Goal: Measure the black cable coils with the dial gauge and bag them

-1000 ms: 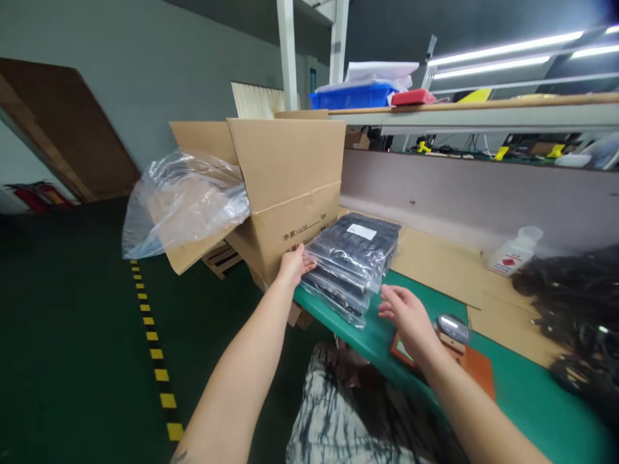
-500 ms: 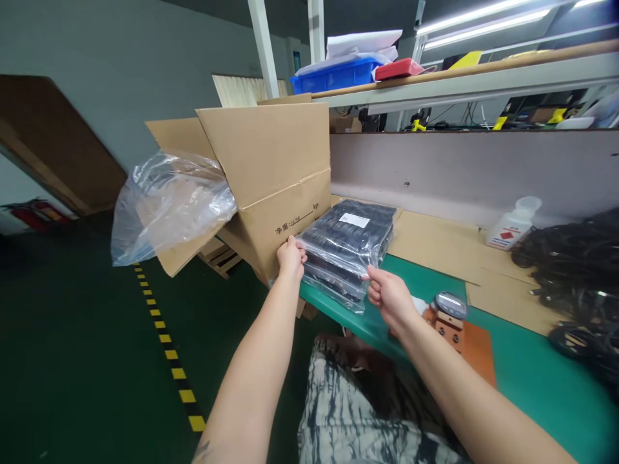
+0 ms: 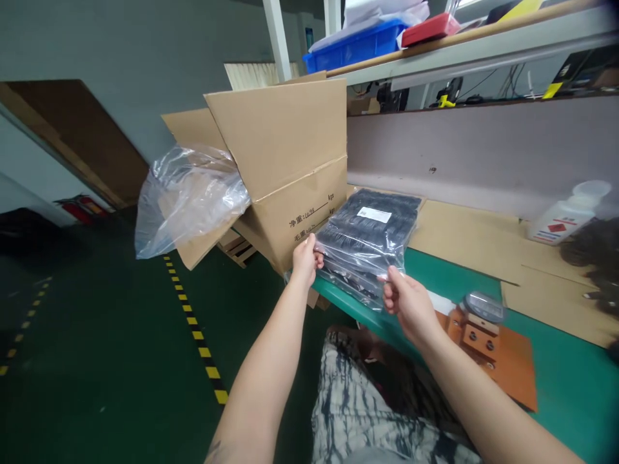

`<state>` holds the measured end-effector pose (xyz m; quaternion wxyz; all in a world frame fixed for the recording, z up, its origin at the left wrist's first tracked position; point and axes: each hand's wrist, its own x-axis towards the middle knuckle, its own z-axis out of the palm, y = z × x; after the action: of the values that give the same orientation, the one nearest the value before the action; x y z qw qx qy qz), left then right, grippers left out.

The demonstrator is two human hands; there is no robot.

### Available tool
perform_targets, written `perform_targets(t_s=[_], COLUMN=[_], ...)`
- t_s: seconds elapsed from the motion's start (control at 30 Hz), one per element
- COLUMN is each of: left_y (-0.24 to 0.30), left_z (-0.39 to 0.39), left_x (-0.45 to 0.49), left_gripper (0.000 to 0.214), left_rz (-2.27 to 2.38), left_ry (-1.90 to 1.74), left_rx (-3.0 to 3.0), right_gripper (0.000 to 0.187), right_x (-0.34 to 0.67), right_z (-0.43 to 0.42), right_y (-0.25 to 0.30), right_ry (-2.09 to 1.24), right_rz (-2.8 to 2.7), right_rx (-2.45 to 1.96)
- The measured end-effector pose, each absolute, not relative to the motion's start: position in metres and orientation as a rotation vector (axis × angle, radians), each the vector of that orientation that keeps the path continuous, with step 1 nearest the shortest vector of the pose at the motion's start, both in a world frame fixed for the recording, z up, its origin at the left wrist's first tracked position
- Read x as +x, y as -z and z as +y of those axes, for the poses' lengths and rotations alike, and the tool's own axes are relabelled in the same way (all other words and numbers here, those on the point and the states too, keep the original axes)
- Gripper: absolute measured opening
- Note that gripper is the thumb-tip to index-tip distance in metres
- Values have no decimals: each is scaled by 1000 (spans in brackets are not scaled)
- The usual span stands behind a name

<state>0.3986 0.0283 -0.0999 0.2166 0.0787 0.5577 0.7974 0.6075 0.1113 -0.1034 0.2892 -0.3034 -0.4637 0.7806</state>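
A clear plastic bag (image 3: pixel 370 235) packed with dark items and bearing a white label lies on top of a similar bag at the edge of the green bench. My left hand (image 3: pixel 306 259) is closed on the near left corner of the upper bag. With thumb and fingers pinched, my right hand (image 3: pixel 403 293) grips its near right corner. Between the hands the plastic edge is stretched. The lower bag (image 3: pixel 355 287) shows under it, mostly covered. Right behind my left hand stands an open cardboard box (image 3: pixel 290 174) with handwritten weights on its side.
Clear plastic liner (image 3: pixel 193 193) spills from the box's left side. An orange fixture with a round dial gauge (image 3: pixel 483 308) sits right of my right hand. Flat cardboard (image 3: pixel 469 241), a white bottle (image 3: pixel 568 212) and black cables (image 3: pixel 587 254) lie farther right. A shelf holds a blue bin (image 3: pixel 355 48).
The view has turned left and slightly down, so the bench things appear shifted right. Both hands keep their hold on the bag's near edge, which now sits lower over the bag beneath.
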Motion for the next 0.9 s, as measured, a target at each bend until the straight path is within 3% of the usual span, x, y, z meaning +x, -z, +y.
perform_targets(t_s=[0.33,0.9], left_y=[101,108], left_z=[14,5], left_x=[411,409], left_gripper=[44,46], left_rz=[1561,1598], left_ry=[-2287,-2266], left_rx=[238,154], right_gripper=[55,52], right_x=[624,629], right_z=[106,107], right_y=[100,107], right_ry=[-2100,-2109], right_rz=[-1261,-1280], right_rx=[-833,-777])
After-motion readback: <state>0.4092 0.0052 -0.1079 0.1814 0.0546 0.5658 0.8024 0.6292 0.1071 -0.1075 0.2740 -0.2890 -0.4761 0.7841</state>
